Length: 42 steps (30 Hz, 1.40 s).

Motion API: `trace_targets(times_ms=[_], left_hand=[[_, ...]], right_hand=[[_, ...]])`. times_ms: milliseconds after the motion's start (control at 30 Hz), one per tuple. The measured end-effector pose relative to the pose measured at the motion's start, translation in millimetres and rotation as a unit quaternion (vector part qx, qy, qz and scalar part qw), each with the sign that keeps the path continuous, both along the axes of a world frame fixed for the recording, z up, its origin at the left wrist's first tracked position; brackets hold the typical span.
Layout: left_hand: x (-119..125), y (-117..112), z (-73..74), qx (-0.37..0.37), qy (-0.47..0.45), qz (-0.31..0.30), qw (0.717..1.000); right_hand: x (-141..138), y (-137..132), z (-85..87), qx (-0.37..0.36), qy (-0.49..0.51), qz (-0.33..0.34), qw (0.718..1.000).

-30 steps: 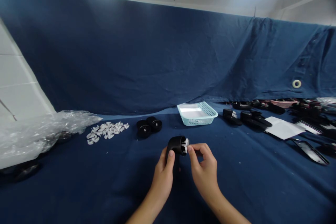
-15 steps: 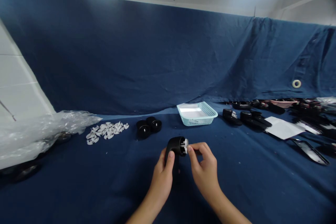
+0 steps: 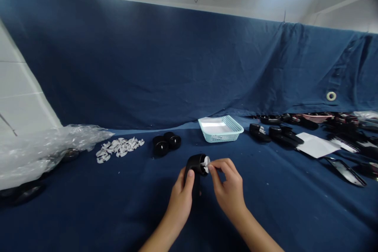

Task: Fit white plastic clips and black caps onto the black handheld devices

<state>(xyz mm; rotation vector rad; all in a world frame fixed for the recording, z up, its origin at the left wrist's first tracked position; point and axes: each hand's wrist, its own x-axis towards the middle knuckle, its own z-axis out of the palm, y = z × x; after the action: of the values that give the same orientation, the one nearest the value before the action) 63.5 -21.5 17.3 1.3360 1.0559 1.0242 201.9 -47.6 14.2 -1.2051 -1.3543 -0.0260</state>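
Right hand point(image 3: 228, 189) edged slightly leftward, fingertips pinching a small white clip point(image 3: 206, 162) against the black housing point(image 3: 195, 164), left hand point(image 3: 180, 199) gripping that housing from below, just above the blue-draped bench point(image 3: 118, 204), white clips pile point(image 3: 118, 147) far left.

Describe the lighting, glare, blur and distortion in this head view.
Head view: a ceiling lamp burns out at the top right edge; light falls soft, with faint shadow under the left hand and right hand on the dark blue table cloth. The clear plastic sheet catches pale glare. The wide lens bows the edges, corners darken. The small black plastic housing stays fairly sharp.
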Motion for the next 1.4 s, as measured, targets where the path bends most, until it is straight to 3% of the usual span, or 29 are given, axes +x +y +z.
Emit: trace_targets(times_ms=[367, 533, 800, 1400], left_hand=[[0.2, 1.8, -5.7, 0.029, 0.000, 0.010, 1.000], [0.0, 1.8, -5.1, -0.016, -0.027, -0.022, 0.999], [0.7, -1.8, -3.0, -0.033, -0.056, -0.021, 0.998], [2.2, -2.3, -2.0, -0.063, -0.084, -0.030, 0.994]], right_hand=[[-2.7, 0.8, -1.7, -0.022, 0.003, -0.022, 1.000], [-7.0, 1.4, -7.9, -0.001, 0.012, -0.076, 0.997], [-4.7, -1.4, 1.0, 0.036, -0.066, -0.039, 0.996], [-4.5, -1.3, -6.3, -0.006, 0.011, -0.053, 0.999]])
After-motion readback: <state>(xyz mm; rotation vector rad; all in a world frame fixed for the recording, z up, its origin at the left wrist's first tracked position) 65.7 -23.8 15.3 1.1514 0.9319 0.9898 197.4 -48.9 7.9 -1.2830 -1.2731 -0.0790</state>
